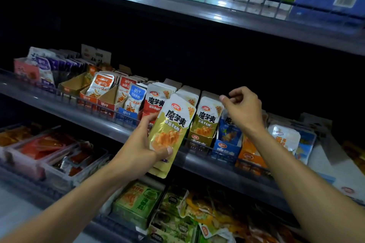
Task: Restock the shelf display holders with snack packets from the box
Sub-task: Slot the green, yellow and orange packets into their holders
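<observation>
My left hand (142,144) grips a stack of gold packets (171,134) before the middle shelf (110,124), while my right hand (244,108), at two o'clock, hovers with fingers curled, empty, over the gold holder (203,134).

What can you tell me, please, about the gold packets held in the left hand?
The gold packets are a thin stack of glossy foil pouches, white at the top and gold below, with dark printed characters and a picture of orange food. They stand tilted, tops leaning right, before the middle shelf's wire rail. The left hand grips their lower left edge, thumb across the front.
</observation>
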